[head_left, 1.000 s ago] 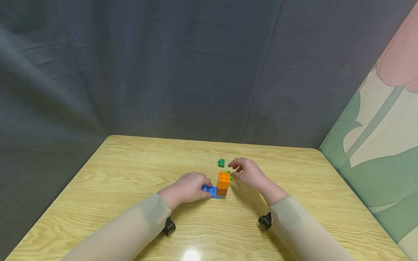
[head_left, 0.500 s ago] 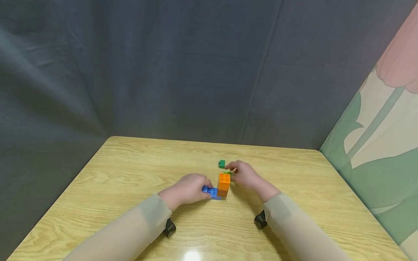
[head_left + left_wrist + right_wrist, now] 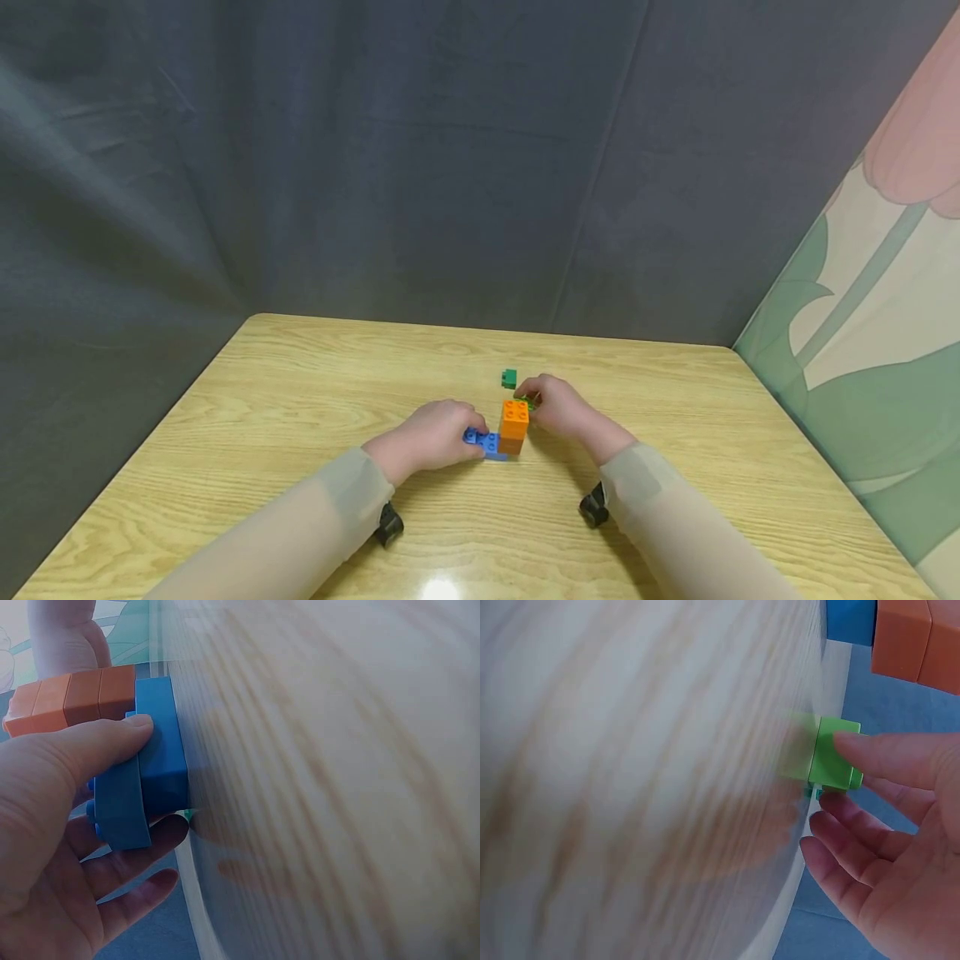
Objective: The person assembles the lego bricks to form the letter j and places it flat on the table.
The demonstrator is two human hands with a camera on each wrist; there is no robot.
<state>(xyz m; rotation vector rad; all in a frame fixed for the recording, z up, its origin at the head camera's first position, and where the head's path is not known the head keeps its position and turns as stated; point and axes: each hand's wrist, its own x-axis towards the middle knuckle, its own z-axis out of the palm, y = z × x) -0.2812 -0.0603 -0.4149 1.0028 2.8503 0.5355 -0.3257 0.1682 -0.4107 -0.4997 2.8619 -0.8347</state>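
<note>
My left hand grips the blue toy bricks, thumb on the near side and fingers round the far side. In the left wrist view a smaller blue brick sits on a longer blue brick. A tower of orange bricks rises from the right end of the blue base. Just behind the tower, my right hand pinches a light green brick that rests on the table. Its thumb lies on the near face; the far fingertips are partly hidden.
A dark green brick lies on the wooden table beyond the right hand. A dark curtain hangs behind the table's far edge. A wall with a flower pattern stands at the right.
My right hand has moved left and slightly nearer, from hovering beside the light green brick to having its fingers round it. The left hand keeps its hold on the blue bricks.
</note>
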